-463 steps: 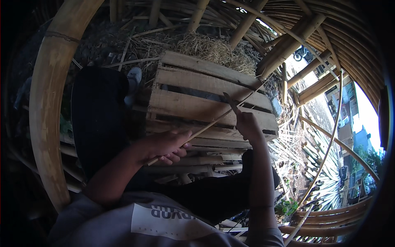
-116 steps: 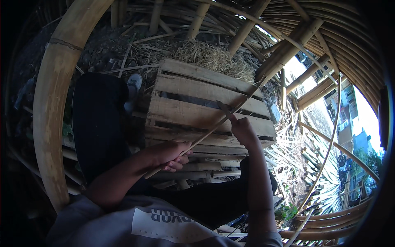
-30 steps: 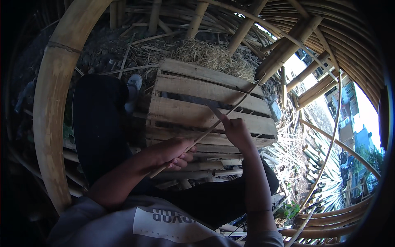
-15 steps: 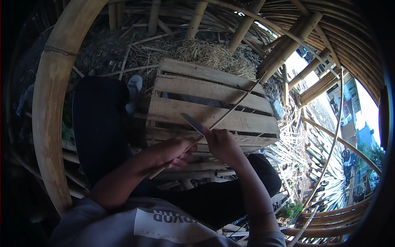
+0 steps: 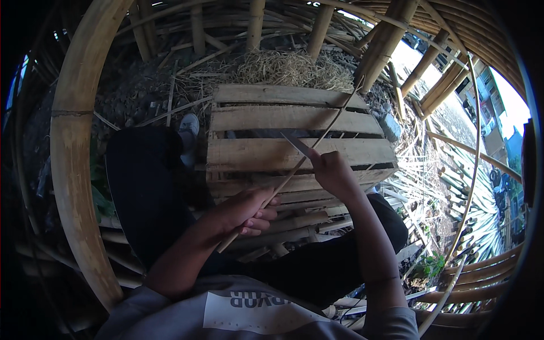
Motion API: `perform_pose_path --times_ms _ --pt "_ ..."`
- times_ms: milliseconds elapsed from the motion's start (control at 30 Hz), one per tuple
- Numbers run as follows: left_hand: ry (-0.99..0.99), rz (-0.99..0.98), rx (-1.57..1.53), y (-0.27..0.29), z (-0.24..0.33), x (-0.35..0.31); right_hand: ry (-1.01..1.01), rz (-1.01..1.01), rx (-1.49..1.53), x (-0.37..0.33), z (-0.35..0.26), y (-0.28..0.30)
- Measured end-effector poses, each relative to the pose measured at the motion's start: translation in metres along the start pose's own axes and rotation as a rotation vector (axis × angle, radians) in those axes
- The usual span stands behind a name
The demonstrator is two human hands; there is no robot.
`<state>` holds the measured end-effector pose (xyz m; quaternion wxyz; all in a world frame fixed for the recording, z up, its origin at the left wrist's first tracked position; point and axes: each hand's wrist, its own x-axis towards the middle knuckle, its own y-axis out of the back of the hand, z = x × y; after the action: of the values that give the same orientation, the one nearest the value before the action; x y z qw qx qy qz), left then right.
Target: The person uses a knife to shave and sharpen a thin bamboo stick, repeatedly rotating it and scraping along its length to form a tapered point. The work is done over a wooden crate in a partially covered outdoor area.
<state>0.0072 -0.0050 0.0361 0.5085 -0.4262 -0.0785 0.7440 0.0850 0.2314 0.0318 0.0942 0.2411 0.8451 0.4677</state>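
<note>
My left hand (image 5: 254,211) is closed around the lower part of a long thin bamboo strip (image 5: 294,168). The strip's short end sticks out below my fist, and its far end slants up and right over a slatted wooden crate (image 5: 243,152). Farther along the strip, my right hand (image 5: 335,174) grips a knife (image 5: 296,145); its handle is hidden in my fingers. The blade points up and left, crossing the strip close to my right fist. Whether its edge bites into the strip I cannot tell.
A thick bamboo post (image 5: 73,119) rises close on my left. Behind the crate lies a heap of dry shavings (image 5: 289,69) before more bamboo posts. Many cut bamboo lengths (image 5: 473,195) lie at the right. My shoe (image 5: 189,123) rests left of the crate.
My right hand has slid the knife up along the strip, away from my left hand. The left hand keeps its hold on the strip. The whole view has shifted slightly.
</note>
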Motion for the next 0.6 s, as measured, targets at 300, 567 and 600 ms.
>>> perform_pose_path --times_ms 300,567,600 --pt "-0.005 -0.067 -0.013 0.002 -0.004 0.007 -0.022 -0.211 0.247 -0.012 0.006 -0.007" --pt "-0.094 -0.099 0.079 0.003 -0.019 0.016 -0.137 -0.182 0.521 -0.025 -0.010 -0.009" --pt "-0.097 -0.073 0.147 -0.001 -0.016 0.015 -0.144 -0.069 0.534 -0.021 0.000 -0.015"
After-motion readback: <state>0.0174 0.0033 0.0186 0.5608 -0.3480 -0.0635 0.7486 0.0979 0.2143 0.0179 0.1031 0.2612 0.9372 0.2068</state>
